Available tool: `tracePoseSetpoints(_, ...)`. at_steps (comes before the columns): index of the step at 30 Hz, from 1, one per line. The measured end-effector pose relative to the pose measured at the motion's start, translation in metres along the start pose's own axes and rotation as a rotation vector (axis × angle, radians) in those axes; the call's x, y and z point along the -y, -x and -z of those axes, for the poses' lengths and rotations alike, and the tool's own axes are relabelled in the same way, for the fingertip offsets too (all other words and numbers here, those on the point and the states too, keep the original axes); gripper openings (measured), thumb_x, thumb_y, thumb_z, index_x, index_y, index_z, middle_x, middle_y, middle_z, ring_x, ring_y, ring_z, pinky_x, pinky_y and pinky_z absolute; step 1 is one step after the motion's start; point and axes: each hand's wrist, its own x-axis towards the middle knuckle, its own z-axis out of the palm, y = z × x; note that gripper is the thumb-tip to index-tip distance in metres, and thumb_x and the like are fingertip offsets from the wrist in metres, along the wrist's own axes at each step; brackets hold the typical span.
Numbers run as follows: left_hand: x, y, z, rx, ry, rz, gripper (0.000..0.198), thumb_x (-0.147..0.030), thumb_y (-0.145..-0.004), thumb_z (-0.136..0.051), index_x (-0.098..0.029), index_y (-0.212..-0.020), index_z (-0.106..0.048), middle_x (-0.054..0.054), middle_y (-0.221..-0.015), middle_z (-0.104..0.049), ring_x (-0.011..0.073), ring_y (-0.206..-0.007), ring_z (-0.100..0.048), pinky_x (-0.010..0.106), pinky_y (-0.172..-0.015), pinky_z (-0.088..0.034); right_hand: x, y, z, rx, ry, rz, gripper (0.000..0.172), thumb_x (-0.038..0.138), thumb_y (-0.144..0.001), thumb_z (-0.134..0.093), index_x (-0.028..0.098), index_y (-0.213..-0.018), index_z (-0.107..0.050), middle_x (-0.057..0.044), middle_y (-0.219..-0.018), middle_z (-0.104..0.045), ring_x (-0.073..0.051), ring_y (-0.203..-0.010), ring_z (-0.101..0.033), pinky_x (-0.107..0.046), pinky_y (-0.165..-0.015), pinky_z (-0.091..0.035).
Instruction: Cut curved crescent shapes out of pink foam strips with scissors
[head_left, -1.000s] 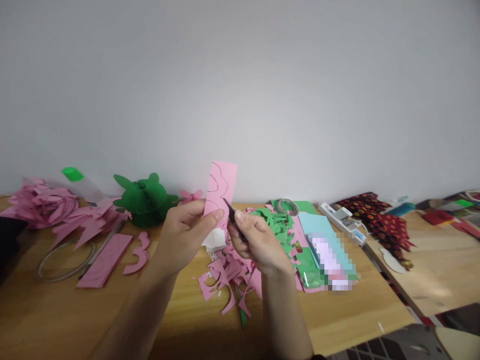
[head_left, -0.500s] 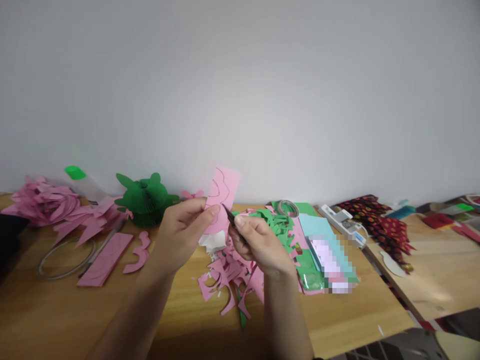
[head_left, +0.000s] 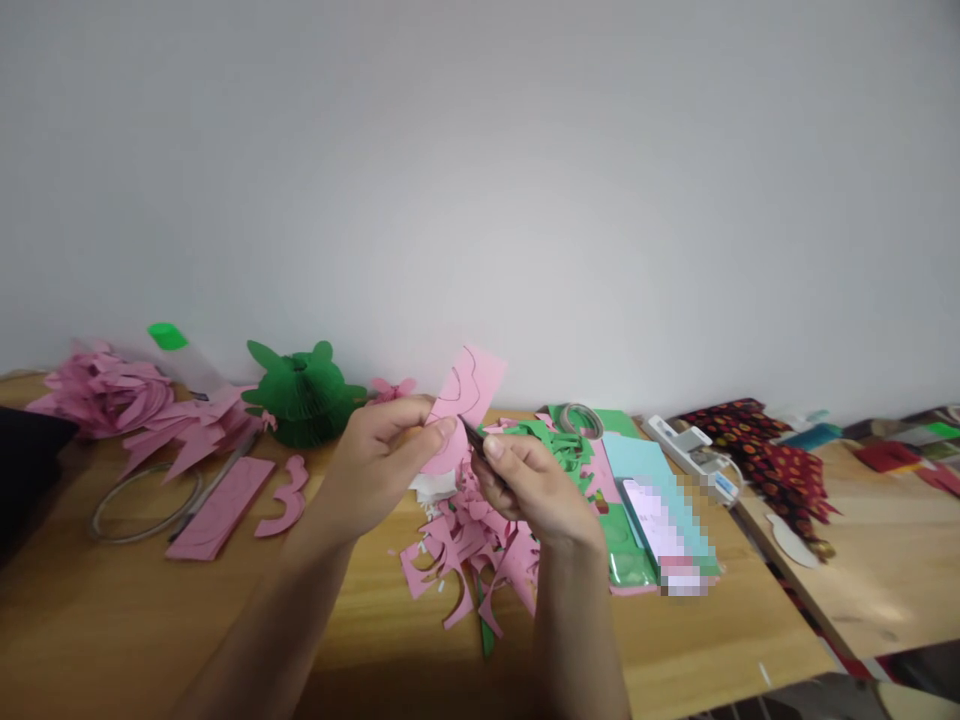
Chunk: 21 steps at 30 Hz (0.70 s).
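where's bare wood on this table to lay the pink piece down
Bare wood: near-left, in front of the flat pink strip, and near-right, in front of the green and blue sheets. Crowded: the scrap pile mid-table and the back edge by the green paper ball.

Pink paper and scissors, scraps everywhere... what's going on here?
A person holds a pink paper strip, marked with curved pen lines, up in the left hand. The right hand grips small dark scissors, their blades at the strip's lower edge. Under the hands, pink scraps lie piled on the wooden table; a green paper ball sits further back.
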Motion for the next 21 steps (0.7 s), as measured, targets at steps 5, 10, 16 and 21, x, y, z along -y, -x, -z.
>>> tracePoseSetpoints(5,-0.0010,-0.0010,0.0018,0.080,-0.063,-0.018,0.028,-0.027,-0.075,-0.057,-0.020,-0.049,-0.049,-0.003,-0.047,-0.049,0.0149,-0.058,-0.054,0.026,-0.058,-0.045,-0.0017,0.0028,0.0040,0.017,0.049,-0.001,0.048,0.053,-0.088,-0.053,0.021,-0.056,-0.039,0.011,-0.042,-0.029,-0.003,-0.035,-0.017,-0.020,-0.033,-0.014)
tracePoseSetpoints(10,-0.0009,-0.0012,0.0029,0.104,-0.068,-0.034,0.029,-0.027,-0.077,-0.056,-0.019,-0.050,-0.049,-0.002,-0.050,-0.051,0.0144,-0.058,-0.053,0.026,-0.057,-0.044,-0.0020,0.0028,0.0032,0.018,0.050,0.009,0.047,0.052,-0.089,-0.053,0.021,-0.057,-0.040,0.011,-0.042,-0.029,-0.004,-0.035,-0.017,-0.020,-0.033,-0.015)
tracePoseSetpoints(16,0.0005,-0.0010,0.0023,0.149,-0.045,-0.056,0.027,-0.027,-0.080,-0.055,-0.018,-0.054,-0.054,-0.001,-0.055,-0.056,0.0145,-0.059,-0.053,0.026,-0.057,-0.043,-0.0002,0.0032,0.0055,0.011,0.068,0.011,0.047,0.053,-0.088,-0.053,0.021,-0.056,-0.040,0.011,-0.041,-0.029,-0.004,-0.035,-0.016,-0.020,-0.032,-0.014)
tracePoseSetpoints(21,0.0061,-0.0019,0.0030,0.037,-0.027,-0.132,0.016,-0.026,-0.081,-0.059,-0.019,-0.068,-0.063,0.003,-0.079,-0.066,0.0166,-0.081,-0.060,0.028,-0.077,-0.046,0.0003,0.0053,0.0084,-0.007,0.126,-0.018,0.046,0.052,-0.089,-0.052,0.021,-0.057,-0.040,0.010,-0.042,-0.030,-0.004,-0.036,-0.018,-0.021,-0.033,-0.013)
